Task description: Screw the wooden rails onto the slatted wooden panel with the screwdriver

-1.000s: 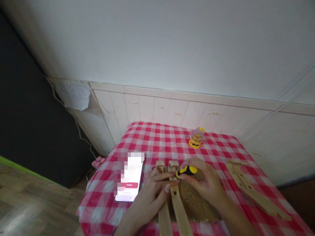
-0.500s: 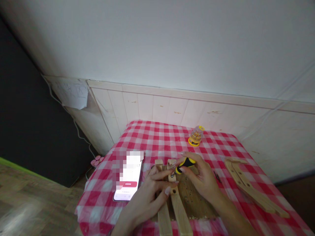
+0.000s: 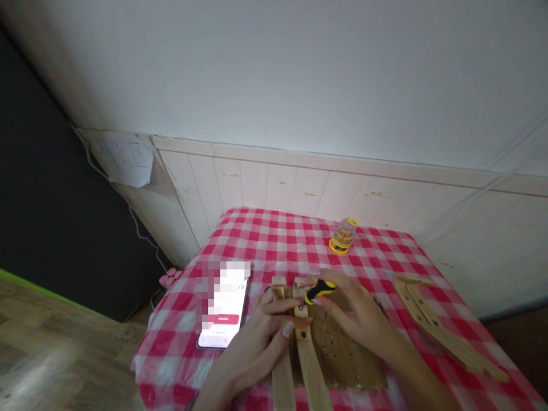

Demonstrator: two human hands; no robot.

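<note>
My right hand [image 3: 353,317] is shut on a small yellow-and-black screwdriver [image 3: 319,291], its tip down at a screw head in the top of a wooden slat [image 3: 305,348]. My left hand [image 3: 257,342] lies across that slat's upper end, with the fingers reaching over to hold it. A second, parallel slat [image 3: 282,371] runs beside it, and both rest on a pale wooden board [image 3: 342,357] dotted with small holes. The screw itself is mostly hidden by the fingertips and the screwdriver.
A smartphone [image 3: 222,308] with a pixelated screen lies left of my left hand, on a red-and-white gingham tablecloth [image 3: 274,240]. A yellow-based clear screwdriver-bit case [image 3: 343,236] stands at the back. Joined wooden pieces [image 3: 436,334] lie at the right. Panelled wall stands behind.
The screwdriver has shifted left and tilted, its handle now angled up to the right. My right hand has drawn slightly left, and more of the board shows beneath it.
</note>
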